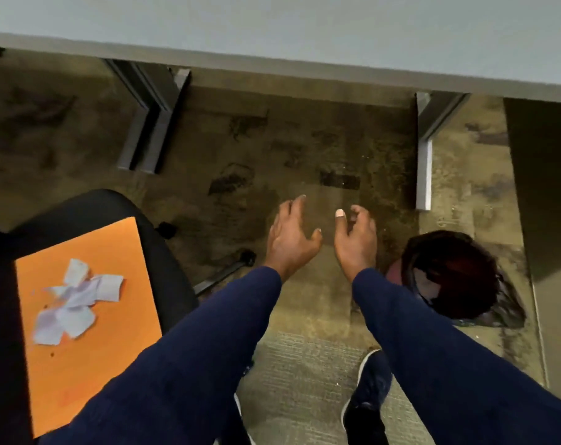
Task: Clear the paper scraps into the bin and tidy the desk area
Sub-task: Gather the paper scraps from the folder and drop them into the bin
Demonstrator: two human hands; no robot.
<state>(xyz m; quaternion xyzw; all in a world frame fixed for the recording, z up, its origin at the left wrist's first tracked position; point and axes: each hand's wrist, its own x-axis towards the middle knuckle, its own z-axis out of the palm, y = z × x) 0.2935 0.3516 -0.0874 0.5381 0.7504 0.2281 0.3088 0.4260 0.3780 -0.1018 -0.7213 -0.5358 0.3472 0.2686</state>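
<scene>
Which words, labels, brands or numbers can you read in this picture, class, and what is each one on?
None can be read.
Orange folder: a faint reddish mark near its lower end, too blurred to read.
Paper scraps: no writing can be made out.
Bin, shoe and desk: no text visible.

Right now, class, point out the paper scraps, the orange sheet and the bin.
paper scraps (77,301), head view, middle of the pile.
orange sheet (112,248), head view, bare upper part.
bin (407,268), head view, left rim.
</scene>
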